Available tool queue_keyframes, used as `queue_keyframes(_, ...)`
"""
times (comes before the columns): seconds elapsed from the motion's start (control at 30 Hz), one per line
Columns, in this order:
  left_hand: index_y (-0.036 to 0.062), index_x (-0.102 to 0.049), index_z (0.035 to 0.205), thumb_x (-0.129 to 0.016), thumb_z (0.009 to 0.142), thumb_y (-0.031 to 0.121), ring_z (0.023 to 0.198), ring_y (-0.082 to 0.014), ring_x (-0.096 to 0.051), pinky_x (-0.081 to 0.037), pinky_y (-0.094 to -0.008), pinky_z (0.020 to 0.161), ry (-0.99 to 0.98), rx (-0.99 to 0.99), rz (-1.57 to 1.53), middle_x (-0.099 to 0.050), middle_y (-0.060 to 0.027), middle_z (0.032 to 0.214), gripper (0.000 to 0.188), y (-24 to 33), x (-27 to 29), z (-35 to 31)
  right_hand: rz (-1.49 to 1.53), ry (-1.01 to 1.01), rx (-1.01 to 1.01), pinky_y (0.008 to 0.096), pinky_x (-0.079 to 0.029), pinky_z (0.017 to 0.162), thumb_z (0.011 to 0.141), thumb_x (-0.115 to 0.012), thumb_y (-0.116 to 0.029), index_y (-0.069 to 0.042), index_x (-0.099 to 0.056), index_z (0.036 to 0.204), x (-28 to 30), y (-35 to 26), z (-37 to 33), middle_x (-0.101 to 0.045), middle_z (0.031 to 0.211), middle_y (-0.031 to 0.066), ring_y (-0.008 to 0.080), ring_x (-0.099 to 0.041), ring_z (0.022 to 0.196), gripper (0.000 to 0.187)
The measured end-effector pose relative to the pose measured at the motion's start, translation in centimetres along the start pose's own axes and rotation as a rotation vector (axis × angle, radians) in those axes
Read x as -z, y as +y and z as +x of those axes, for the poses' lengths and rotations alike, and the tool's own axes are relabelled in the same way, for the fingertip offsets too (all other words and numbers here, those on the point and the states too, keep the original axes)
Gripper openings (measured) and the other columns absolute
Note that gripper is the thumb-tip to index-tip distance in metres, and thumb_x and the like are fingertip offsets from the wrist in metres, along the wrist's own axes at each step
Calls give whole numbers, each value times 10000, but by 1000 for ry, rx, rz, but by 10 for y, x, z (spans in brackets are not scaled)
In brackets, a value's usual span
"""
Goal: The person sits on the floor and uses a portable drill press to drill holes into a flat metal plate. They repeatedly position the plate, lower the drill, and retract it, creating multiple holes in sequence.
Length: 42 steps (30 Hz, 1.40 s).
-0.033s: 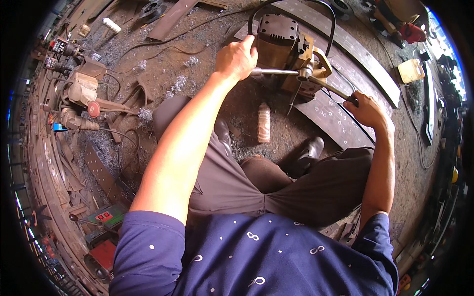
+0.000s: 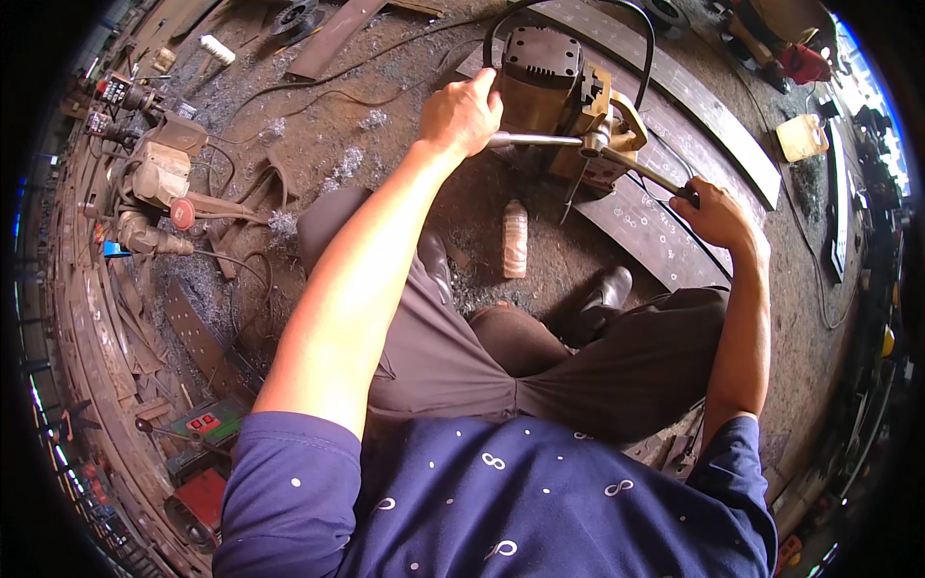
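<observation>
A magnetic drill (image 2: 542,60) with a dark motor housing and a yellowish body stands on a marked steel plate (image 2: 647,231). Spokes of its feed handle (image 2: 549,141) spread from a round hub on the side towards me. My left hand (image 2: 461,116) is closed at the end of the left spoke, beside the black hose that loops over the drill; its grip is partly hidden. On the right, my right hand (image 2: 723,214) wraps round the dark end of another spoke. A third, thin spoke points down towards me, touched by neither hand.
A plastic bottle (image 2: 515,239) stands on the floor between my feet. More steel plates (image 2: 674,91) lie behind the drill. Other machines (image 2: 162,171) and cables are at left, with metal shavings about. A yellowish jerrycan (image 2: 802,139) is at right; a person (image 2: 771,39) is partly visible beyond.
</observation>
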State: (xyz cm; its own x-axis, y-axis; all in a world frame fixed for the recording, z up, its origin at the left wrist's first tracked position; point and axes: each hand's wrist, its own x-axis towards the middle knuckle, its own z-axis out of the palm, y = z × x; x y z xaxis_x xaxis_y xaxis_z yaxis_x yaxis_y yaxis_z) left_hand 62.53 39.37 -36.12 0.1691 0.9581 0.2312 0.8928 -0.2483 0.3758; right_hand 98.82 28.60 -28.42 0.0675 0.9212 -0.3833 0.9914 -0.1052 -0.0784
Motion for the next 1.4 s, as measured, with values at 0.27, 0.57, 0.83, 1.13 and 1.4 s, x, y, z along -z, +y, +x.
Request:
queue_keyframes(0.27, 131, -617, 1382, -602, 996, 318, 910, -408, -757, -605, -502, 839, -9, -6, -28, -759, -237, 947, 430, -1, 1, 6, -8, 35, 16, 467, -527, 934, 963, -676, -418, -14, -687, 1158, 0, 2, 3, -732, 1107, 234, 384, -695, 1075, 449)
queue_keyframes(0.57, 124, -619, 1374, -599, 998, 314, 902, -414, -756, -604, -506, 830, 5, -16, -37, -756, -245, 933, 422, -4, -1, 5, -17, 75, 57, 464, -536, 888, 979, -664, -459, -28, -685, 1138, -6, 9, 8, -737, 1042, 235, 381, -707, 1009, 460)
queue_keyframes(0.83, 96, -636, 1281, -592, 989, 293, 900, -420, -752, -607, -520, 806, 21, -30, -35, -753, -248, 946, 355, -4, -1, 3, -8, 80, 53, 465, -536, 885, 978, -666, -451, -26, -685, 1135, -6, 9, 7, -738, 1034, 232, 373, -709, 999, 453)
queue_keyframes(1.13, 85, -652, 1257, -597, 980, 286, 893, -420, -750, -608, -519, 791, 59, -42, -31, -754, -241, 939, 347, -7, -3, 3, -13, 76, 39, 466, -531, 879, 978, -664, -433, -26, -683, 1144, -1, 3, 5, -735, 1034, 234, 375, -708, 993, 441)
queue_keyframes(1.4, 80, -651, 1258, -595, 979, 300, 908, -430, -744, -599, -523, 813, 48, -26, -46, -754, -239, 945, 359, -6, -5, 1, 10, 86, 46, 461, -535, 864, 972, -676, -431, -25, -686, 1139, -7, 10, 7, -738, 1006, 231, 369, -713, 973, 440)
